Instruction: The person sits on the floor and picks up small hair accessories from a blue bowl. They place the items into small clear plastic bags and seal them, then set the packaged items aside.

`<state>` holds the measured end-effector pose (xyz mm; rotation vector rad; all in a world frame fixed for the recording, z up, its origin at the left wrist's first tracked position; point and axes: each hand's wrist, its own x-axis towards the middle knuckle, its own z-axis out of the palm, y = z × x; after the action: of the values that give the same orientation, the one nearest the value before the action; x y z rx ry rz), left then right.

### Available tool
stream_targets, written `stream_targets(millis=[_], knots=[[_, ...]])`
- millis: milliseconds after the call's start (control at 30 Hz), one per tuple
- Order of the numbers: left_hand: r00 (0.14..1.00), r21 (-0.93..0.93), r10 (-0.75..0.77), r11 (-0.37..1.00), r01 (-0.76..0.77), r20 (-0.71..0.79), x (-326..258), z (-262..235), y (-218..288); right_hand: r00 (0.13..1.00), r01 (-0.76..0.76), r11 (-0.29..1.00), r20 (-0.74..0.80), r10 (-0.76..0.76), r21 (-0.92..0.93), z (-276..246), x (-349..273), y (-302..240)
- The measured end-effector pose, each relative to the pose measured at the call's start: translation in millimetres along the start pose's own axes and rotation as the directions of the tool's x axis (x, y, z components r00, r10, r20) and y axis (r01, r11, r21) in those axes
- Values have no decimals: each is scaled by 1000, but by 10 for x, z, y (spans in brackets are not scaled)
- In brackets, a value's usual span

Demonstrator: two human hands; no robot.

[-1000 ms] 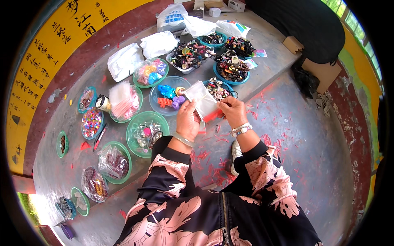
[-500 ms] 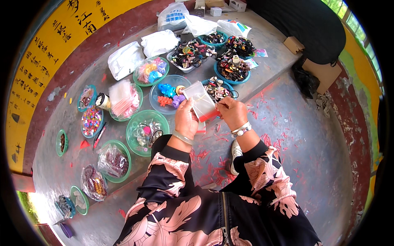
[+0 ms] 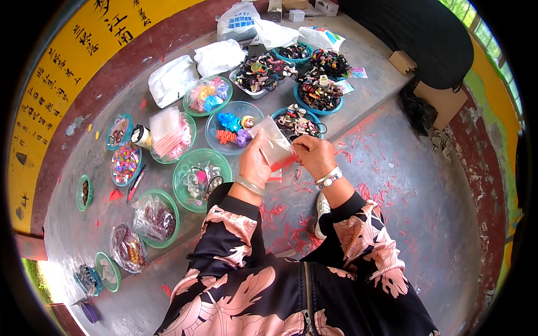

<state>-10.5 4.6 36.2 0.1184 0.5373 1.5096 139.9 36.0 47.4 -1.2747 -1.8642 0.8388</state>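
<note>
The fingers of the left hand (image 3: 254, 163) are holding a clear plastic bag (image 3: 274, 144), thumb on its front face. The fingers of the right hand (image 3: 317, 157) are curled and narrow, with their tips at the right edge of the bag; I cannot tell whether they pinch it. From my head camera I see this bag between the two hands, in front of the body, tilted, with its red band at the lower side. A pale bangle (image 3: 250, 186) is on the left wrist, and a bracelet (image 3: 329, 178) with beads is on the right.

Just beyond the left hand I have a clear blue bowl (image 3: 212, 126) with blue, orange and purple hair claws. Behind the bag is a blue basket (image 3: 321, 130) of hair ties. Nearer to the left sleeve stands a green bowl (image 3: 177, 173) with small packets. To its upper left, a stack of clear bags (image 3: 166, 127) lies in a green basket. All these rest on a grey concrete platform (image 3: 148, 193). Lower down, many red scraps (image 3: 379, 195) are scattered on the floor (image 3: 417, 218), where I notice also a white shoe (image 3: 323, 208).
</note>
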Motion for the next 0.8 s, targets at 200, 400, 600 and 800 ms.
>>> stream_targets(millis=[200,400,600,800], knots=[[996,61,11,998,-6,-89,2,-50,14,999,47,996,-15,-48,-75,28,-44,-58],[968,40,98,995,-91,-232,22,-46,58,989,-83,996,130,78,38,30,-33,-145],[893,148,311,949,-277,-326,286,-142,286,933,-337,866,251,256,369,-39,35,-116],[768,369,510,850,-377,-389,913,-586,766,933,-360,815,199,301,454,-210,52,-150]])
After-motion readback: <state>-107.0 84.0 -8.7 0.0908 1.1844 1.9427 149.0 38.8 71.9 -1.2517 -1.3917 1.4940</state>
